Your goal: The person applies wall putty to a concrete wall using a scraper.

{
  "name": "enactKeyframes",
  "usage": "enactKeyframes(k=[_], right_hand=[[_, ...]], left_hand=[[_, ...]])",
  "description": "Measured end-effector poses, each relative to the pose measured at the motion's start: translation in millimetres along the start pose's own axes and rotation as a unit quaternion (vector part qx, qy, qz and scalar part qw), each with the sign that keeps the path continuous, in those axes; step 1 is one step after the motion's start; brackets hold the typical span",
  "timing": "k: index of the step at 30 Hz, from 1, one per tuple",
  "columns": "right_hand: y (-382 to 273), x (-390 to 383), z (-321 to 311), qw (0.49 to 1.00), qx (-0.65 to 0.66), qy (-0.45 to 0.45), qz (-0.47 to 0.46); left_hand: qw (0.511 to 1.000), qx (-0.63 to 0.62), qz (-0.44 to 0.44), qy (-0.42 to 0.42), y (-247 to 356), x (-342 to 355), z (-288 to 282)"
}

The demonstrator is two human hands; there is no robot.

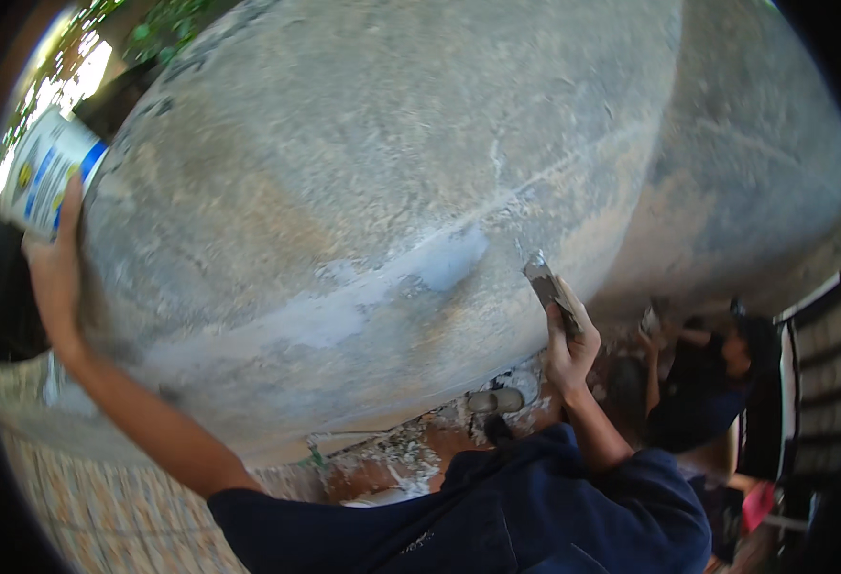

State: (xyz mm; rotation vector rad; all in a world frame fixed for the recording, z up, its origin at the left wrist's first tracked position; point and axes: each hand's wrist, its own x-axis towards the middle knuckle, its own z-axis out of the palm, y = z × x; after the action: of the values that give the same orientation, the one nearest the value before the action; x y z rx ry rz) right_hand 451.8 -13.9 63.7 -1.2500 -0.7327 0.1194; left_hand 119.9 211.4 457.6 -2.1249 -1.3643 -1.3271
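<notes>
At the far left my left hand (54, 277) grips a white plastic tub (49, 172) with a blue label, held up beside the wall's left edge; what is in it is hidden. My right hand (575, 349) is closed around a putty knife (546, 285) whose blade points up and left and has pale paste on its tip. The blade is close to the rough grey wall (372, 124); whether it touches, I cannot tell. A pale smoothed patch of filler (451, 258) lies left of the knife, along a light line running up to the right.
At the right, a co-worker (698, 387) in dark clothes raises a hand toward the same wall. Whitish debris (411, 464) litters the reddish floor below. A brownish-grey rounded object (497, 400) lies at the wall's foot. Slatted frames (822, 354) stand at the right edge.
</notes>
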Motion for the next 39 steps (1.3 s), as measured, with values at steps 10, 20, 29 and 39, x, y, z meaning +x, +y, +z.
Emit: enactKeyframes(k=[10,20,29,39], right_hand=[[4,-54,26,0.973,0.166,0.008,0.159],[8,-4,48,0.995,0.048,0.042,0.078],[19,44,95,0.961,-0.188,0.126,-0.159],[61,-50,46,0.968,-0.149,-0.201,-0.016]], left_hand=[[0.979,0.168,-0.049,0.107,-16,-4,22],[0.971,0.163,-0.124,0.122,1,-19,49],[0.963,0.183,-0.125,0.152,12,-16,37],[0.959,0.195,-0.139,0.151,7,-13,28]])
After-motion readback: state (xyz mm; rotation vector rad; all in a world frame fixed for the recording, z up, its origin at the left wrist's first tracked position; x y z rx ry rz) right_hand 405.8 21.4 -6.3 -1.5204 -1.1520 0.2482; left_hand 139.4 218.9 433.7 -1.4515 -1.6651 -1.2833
